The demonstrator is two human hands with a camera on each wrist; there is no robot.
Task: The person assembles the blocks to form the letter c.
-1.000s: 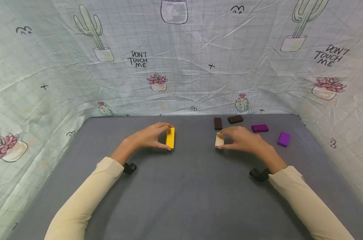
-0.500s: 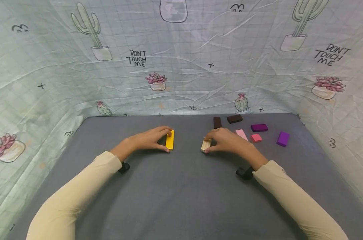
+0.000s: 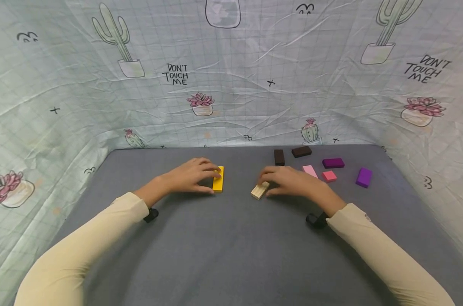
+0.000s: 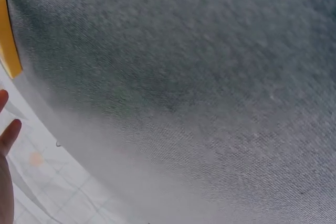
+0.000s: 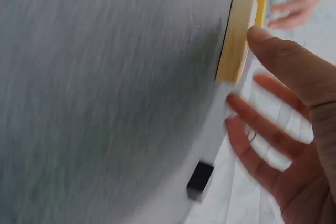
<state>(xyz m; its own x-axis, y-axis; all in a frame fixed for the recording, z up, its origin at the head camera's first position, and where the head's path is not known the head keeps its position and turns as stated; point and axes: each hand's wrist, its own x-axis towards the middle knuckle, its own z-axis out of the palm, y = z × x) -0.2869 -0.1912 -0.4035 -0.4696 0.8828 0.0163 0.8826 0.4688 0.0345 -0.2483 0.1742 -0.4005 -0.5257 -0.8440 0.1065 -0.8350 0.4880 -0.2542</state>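
Note:
A yellow block (image 3: pixel 218 186) lies on the grey table, left of centre. My left hand (image 3: pixel 188 175) is at its left side, fingertips over its upper part and thumb near its lower end. In the left wrist view the fingers (image 4: pixel 8 136) stand apart from the yellow block (image 4: pixel 8 40). A pale wooden block (image 3: pixel 259 192) lies slanted to the right of the yellow one. Beside it is my right hand (image 3: pixel 290 182). The right wrist view shows the thumb (image 5: pixel 278 56) overlapping the wooden block's (image 5: pixel 234 40) edge, the other fingers spread away from it.
Behind my right hand lie two dark brown blocks, one upright (image 3: pixel 279 157) and one sideways (image 3: pixel 301 151). Farther right are a light pink block (image 3: pixel 309 171), a coral block (image 3: pixel 329 176) and two purple blocks (image 3: pixel 333 163). A patterned cloth (image 3: pixel 231 85) hangs around the table's back and sides.
My right hand has brought the wooden block leftward, turned it slantwise and loosened its grip. The left fingers have relaxed from pinching the yellow block, which has shifted slightly toward me.

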